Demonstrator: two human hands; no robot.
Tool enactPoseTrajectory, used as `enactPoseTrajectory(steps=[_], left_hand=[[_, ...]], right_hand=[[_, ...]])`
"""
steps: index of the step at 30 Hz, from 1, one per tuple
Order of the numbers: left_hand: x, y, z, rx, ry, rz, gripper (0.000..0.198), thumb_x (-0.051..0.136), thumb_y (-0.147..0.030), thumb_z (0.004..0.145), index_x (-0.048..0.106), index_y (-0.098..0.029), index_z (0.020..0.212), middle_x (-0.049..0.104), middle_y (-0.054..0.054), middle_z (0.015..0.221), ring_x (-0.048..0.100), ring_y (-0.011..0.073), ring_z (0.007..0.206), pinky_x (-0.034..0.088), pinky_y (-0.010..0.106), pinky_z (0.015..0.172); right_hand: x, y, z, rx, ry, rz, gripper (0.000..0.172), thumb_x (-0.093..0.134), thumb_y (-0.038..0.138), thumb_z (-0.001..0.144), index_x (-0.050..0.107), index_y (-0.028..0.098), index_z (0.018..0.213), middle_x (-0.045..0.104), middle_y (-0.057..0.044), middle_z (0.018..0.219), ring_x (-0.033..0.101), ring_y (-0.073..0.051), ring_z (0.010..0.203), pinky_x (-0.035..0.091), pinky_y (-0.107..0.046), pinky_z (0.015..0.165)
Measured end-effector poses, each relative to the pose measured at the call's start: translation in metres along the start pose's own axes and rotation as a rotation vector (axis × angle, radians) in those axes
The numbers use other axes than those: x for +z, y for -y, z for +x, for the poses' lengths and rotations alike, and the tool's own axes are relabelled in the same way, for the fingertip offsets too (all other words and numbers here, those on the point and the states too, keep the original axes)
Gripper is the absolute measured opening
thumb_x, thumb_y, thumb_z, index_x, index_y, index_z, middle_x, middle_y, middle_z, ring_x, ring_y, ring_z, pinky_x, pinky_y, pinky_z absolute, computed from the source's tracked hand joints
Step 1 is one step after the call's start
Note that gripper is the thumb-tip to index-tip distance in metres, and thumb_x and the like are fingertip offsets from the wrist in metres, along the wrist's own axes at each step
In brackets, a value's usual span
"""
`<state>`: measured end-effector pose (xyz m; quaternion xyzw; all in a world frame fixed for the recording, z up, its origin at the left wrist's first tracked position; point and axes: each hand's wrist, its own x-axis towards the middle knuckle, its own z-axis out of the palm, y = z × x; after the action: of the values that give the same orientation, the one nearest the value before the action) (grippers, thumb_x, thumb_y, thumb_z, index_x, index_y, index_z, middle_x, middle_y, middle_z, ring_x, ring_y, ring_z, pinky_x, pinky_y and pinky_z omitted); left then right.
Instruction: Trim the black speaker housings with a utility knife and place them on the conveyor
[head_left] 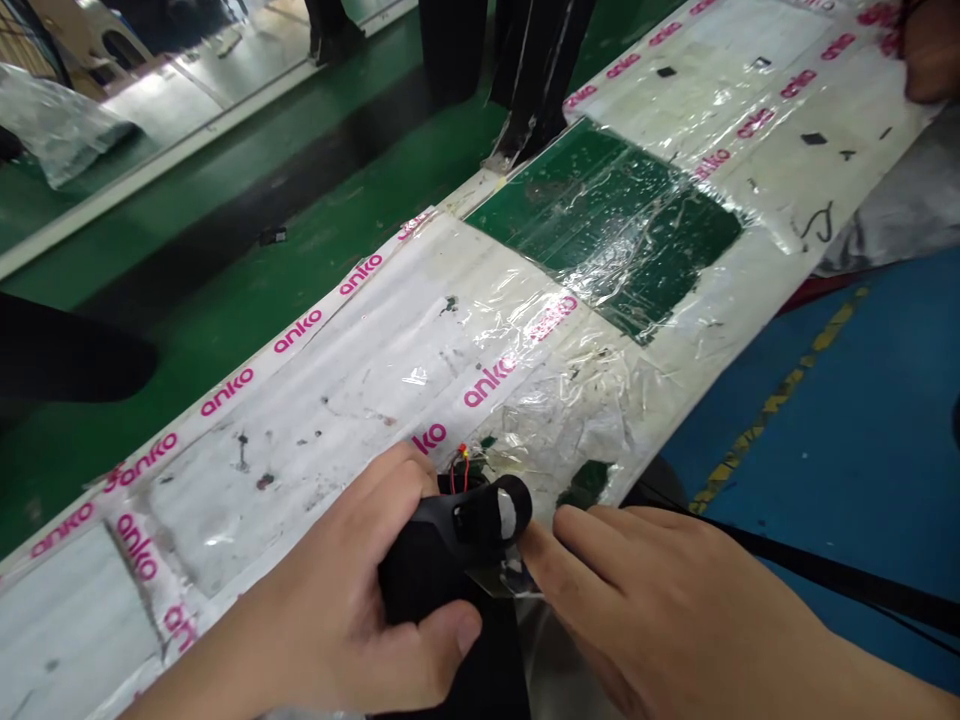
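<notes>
My left hand (352,600) is closed around a black plastic housing (424,560), its thumb lying along the near side. Thin red wires with a small red and yellow tip (463,452) stick out behind the housing. A rounded black end with a pale grey patch (508,512) is at the housing's right. Against that end, the index finger of my right hand (645,590) presses, its other fingers curled. Under the fingertip juts a thin, shiny, clear-looking piece (506,580); whether the right hand pinches anything is hidden.
A long white bench (360,370) covered with taped film marked "anko" runs diagonally, with a green patch (600,220) in it. Small black scraps (814,139) lie on top. Another person's hand (934,50) rests at the far right end. A black strap (825,575) crosses at right.
</notes>
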<state>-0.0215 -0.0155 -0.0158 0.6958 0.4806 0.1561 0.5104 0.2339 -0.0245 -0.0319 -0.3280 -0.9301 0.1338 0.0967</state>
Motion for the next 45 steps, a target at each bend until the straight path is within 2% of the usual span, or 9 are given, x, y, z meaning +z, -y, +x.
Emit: enactPoseTrajectory(steps=[6, 16, 20, 25, 30, 33, 37, 42, 45], left_hand=[[0.000, 0.004, -0.002, -0.010, 0.027, -0.101, 0.027, 0.072, -0.026, 0.076, 0.055, -0.024, 0.097, 0.050, 0.000, 0.100, 0.051, 0.0196, 0.085, 0.043, 0.035, 0.070], [0.000, 0.002, 0.004, 0.014, 0.047, -0.083, 0.025, 0.075, -0.034, 0.083, 0.055, -0.023, 0.094, 0.053, 0.001, 0.097, 0.052, 0.0182, 0.078, 0.042, 0.034, 0.066], [0.002, -0.005, 0.007, 0.031, 0.018, -0.014, 0.019, 0.069, -0.030, 0.083, 0.053, -0.023, 0.091, 0.052, 0.002, 0.094, 0.052, 0.0199, 0.079, 0.043, 0.035, 0.067], [0.004, -0.008, 0.006, 0.065, -0.018, 0.045, 0.019, 0.066, -0.030, 0.085, 0.055, -0.023, 0.098, 0.053, 0.002, 0.095, 0.052, 0.0205, 0.081, 0.044, 0.035, 0.069], [0.007, -0.004, 0.003, 0.046, -0.047, 0.033, 0.018, 0.064, -0.030, 0.081, 0.051, -0.022, 0.091, 0.050, 0.001, 0.090, 0.049, 0.0201, 0.078, 0.043, 0.036, 0.067], [0.009, -0.005, 0.002, 0.051, -0.070, 0.037, 0.021, 0.066, -0.029, 0.079, 0.050, -0.022, 0.090, 0.049, 0.001, 0.090, 0.048, 0.0196, 0.077, 0.042, 0.036, 0.066], [0.011, -0.004, 0.000, 0.038, -0.068, -0.002, 0.029, 0.068, -0.028, 0.079, 0.049, -0.024, 0.100, 0.052, 0.000, 0.095, 0.051, 0.0201, 0.081, 0.045, 0.037, 0.071], [0.008, -0.001, -0.002, 0.033, -0.051, -0.034, 0.036, 0.070, -0.028, 0.080, 0.049, -0.027, 0.110, 0.053, 0.000, 0.101, 0.054, 0.0207, 0.086, 0.050, 0.037, 0.075], [0.006, -0.004, -0.011, -0.004, -0.085, 0.059, 0.049, 0.075, -0.032, 0.077, 0.050, -0.027, 0.119, 0.055, 0.006, 0.117, 0.060, 0.0278, 0.103, 0.056, 0.042, 0.085]], right_hand=[[0.003, 0.002, 0.006, 0.044, -0.047, -0.047, 0.036, 0.045, 0.006, 0.079, 0.049, 0.024, 0.110, 0.060, 0.000, 0.073, 0.054, -0.023, 0.050, 0.027, -0.037, 0.049], [0.018, 0.000, -0.002, 0.115, -0.056, 0.109, 0.036, 0.043, 0.002, 0.085, 0.046, 0.025, 0.113, 0.061, 0.002, 0.073, 0.057, -0.020, 0.052, 0.029, -0.037, 0.049], [0.011, 0.002, -0.006, 0.110, 0.026, 0.067, 0.051, 0.051, 0.005, 0.075, 0.046, 0.022, 0.123, 0.061, 0.002, 0.074, 0.057, -0.020, 0.050, 0.023, -0.036, 0.047], [-0.001, -0.010, -0.005, 0.050, 0.141, -0.088, 0.069, 0.067, 0.014, 0.059, 0.051, 0.023, 0.126, 0.057, 0.005, 0.071, 0.047, -0.018, 0.043, 0.010, -0.035, 0.048], [-0.009, -0.015, -0.012, 0.008, 0.050, 0.040, 0.048, 0.056, 0.006, 0.075, 0.050, 0.022, 0.120, 0.060, 0.002, 0.079, 0.051, -0.020, 0.054, 0.023, -0.037, 0.053], [-0.009, -0.007, -0.015, 0.046, -0.008, 0.098, 0.045, 0.048, 0.004, 0.082, 0.051, 0.022, 0.123, 0.057, 0.002, 0.077, 0.047, -0.019, 0.054, 0.025, -0.037, 0.055], [-0.004, 0.002, -0.012, 0.055, -0.037, 0.106, 0.045, 0.047, 0.003, 0.081, 0.051, 0.021, 0.122, 0.060, 0.000, 0.079, 0.049, -0.019, 0.056, 0.026, -0.037, 0.056], [-0.002, 0.001, -0.003, 0.069, -0.041, 0.152, 0.033, 0.036, 0.003, 0.096, 0.049, 0.021, 0.120, 0.060, 0.001, 0.078, 0.056, -0.020, 0.057, 0.032, -0.036, 0.054], [-0.001, -0.002, -0.009, 0.070, -0.091, 0.208, 0.023, 0.034, 0.009, 0.104, 0.049, 0.024, 0.114, 0.062, 0.002, 0.078, 0.061, -0.019, 0.058, 0.041, -0.033, 0.053]])
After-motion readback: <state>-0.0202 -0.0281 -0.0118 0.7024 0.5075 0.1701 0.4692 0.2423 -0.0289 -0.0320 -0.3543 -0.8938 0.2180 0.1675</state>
